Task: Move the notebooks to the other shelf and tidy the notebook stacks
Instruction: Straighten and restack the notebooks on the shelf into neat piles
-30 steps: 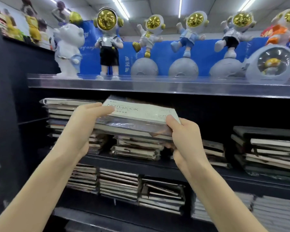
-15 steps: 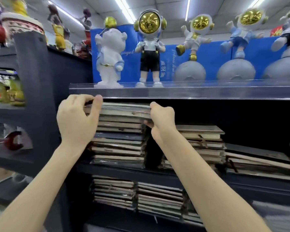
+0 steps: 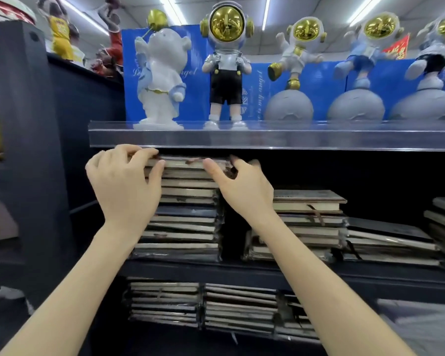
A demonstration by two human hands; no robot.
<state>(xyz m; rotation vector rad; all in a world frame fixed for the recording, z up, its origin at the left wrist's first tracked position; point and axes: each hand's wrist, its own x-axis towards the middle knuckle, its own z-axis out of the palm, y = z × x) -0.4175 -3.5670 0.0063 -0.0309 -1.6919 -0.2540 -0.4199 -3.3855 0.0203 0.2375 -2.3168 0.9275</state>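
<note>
Both hands meet at the top notebook (image 3: pixel 188 163) of the tall left stack (image 3: pixel 183 214) on the dark middle shelf (image 3: pixel 242 272), just under the clear acrylic ledge (image 3: pixel 267 137). The left hand (image 3: pixel 123 183) grips its left end, fingers curled over the cover, thumb on the fore edge. The right hand (image 3: pixel 244 186) pinches its right end. The notebook is thin, wrapped in glossy plastic, with pale page edges and a dark cover. A lower stack (image 3: pixel 306 222) sits just to the right.
</note>
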